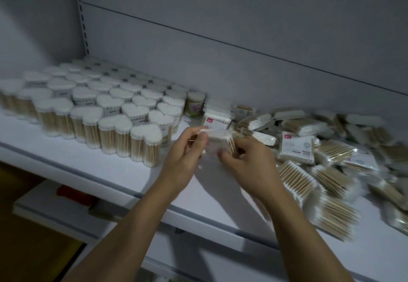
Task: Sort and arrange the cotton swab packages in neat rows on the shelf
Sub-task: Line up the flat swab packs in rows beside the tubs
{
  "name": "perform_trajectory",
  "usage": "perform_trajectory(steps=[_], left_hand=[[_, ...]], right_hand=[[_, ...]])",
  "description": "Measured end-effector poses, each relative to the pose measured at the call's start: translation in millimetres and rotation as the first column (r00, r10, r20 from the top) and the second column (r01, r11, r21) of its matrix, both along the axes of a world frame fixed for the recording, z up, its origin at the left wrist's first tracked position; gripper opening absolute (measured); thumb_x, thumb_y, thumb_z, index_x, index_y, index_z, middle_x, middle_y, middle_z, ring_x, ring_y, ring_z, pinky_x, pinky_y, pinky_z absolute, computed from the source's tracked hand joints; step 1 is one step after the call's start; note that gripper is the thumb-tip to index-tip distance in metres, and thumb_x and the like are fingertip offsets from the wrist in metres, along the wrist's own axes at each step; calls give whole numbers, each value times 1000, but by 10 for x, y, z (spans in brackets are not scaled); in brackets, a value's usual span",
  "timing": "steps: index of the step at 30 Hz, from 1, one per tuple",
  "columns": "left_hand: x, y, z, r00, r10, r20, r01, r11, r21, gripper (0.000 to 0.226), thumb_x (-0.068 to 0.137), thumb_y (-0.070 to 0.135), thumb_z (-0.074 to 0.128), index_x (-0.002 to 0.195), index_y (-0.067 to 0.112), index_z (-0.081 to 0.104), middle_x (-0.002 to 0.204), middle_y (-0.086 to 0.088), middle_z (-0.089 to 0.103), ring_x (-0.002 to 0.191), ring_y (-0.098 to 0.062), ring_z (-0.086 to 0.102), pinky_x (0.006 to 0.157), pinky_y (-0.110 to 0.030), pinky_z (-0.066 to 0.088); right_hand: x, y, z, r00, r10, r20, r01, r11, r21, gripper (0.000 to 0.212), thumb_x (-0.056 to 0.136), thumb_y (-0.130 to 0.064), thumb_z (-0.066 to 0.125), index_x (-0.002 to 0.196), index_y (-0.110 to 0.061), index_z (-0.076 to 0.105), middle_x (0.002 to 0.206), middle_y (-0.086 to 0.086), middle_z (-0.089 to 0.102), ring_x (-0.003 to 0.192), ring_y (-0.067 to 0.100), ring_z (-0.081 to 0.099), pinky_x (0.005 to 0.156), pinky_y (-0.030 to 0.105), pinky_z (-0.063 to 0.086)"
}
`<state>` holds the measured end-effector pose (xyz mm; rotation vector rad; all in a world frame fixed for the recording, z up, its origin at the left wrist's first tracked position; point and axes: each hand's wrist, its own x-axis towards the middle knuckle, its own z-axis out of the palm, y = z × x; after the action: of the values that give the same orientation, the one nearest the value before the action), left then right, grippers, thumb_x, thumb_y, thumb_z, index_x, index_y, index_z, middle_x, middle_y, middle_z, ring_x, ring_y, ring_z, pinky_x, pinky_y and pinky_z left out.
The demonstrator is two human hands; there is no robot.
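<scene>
Dim white shelf (123,171), grey back panel (220,27) behind it. Picture blurred.

Left half of shelf: heart-shaped tubs (123,113) of wooden-stick cotton swabs, standing upright in close rows from the back panel almost to the front edge.

Right half: flat packets (331,149) of swabs in a loose heap, lying at all angles, some overlapping.

Between tubs and heap: small stack of red-labelled packets (217,119), on edge, just beside the last tubs.

Middle, above the bare strip near the front edge: one clear packet (218,140) held up between both hands. Left hand (187,149) pinches its left edge with thumb and fingertips. Right hand (249,160) grips its right side, fingers curled round it.

Below left: lower shelf (33,206) with a red object (72,193) on it, too blurred to identify.
</scene>
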<state>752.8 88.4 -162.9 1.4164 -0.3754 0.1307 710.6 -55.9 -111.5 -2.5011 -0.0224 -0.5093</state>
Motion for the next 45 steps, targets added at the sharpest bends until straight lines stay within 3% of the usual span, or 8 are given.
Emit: perform_trajectory(steps=[3,5,9,13,16,24,30,45], left_hand=[[64,-24,-63,998,29,-63,-24,997,71,39,87,35,69,123,28,53,109,10,69,103,-11,64,91,-33,52],[90,-29,-103,997,69,-44,-63,990,130,35,91,21,66,119,36,53,106,18,68,101,-2,63,89,-22,52],[138,-19,-156,988,153,-15,-147,967,207,41,94,19,60,128,38,50,110,27,60,103,9,56,75,-2,43],[174,-53,-198,983,185,-7,-173,931,321,57,93,16,61,143,26,37,126,14,48,121,-8,45,101,-30,42],[163,-72,-205,979,200,25,-193,891,411,50,91,20,63,136,22,42,130,10,45,126,-13,40,104,-38,42],[120,-73,-163,982,165,89,-187,853,487,21,89,20,64,107,31,59,109,13,53,108,-9,51,92,-33,49],[108,-56,-137,983,177,47,-178,865,469,16,89,23,65,100,33,60,107,13,53,104,-6,52,83,-19,46],[93,-46,-111,989,147,31,-145,879,455,11,88,23,65,96,30,63,111,10,57,104,-10,53,90,-36,51]], right_hand=[[116,-56,114,979,149,-139,-109,960,260,29,81,-25,71,109,-27,63,82,-5,71,72,12,65,62,25,50],[199,-92,124,975,170,-144,-147,976,158,56,78,-25,75,127,-37,50,89,-7,69,74,7,64,66,23,51],[451,-85,170,988,132,-85,-143,981,-131,36,74,-27,80,108,-32,67,92,-13,64,76,-2,59,64,14,41],[813,-151,286,996,-22,-86,-2,964,-267,34,78,-28,77,109,-17,69,111,3,61,98,20,59,79,28,45],[1000,-131,287,997,-31,-67,6,935,-356,24,83,-25,73,106,-18,70,109,2,65,99,22,60,81,32,49],[1119,-36,143,999,-21,35,33,923,-384,12,85,-26,66,93,-20,71,97,0,67,90,22,61,69,28,43],[1106,-30,228,1000,1,2,0,830,-557,15,85,-24,66,99,-19,67,107,6,63,103,28,55,80,33,40],[1113,43,351,987,-73,-145,-63,650,-757,28,86,-18,61,113,-16,52,115,10,55,107,29,51,89,42,41]])
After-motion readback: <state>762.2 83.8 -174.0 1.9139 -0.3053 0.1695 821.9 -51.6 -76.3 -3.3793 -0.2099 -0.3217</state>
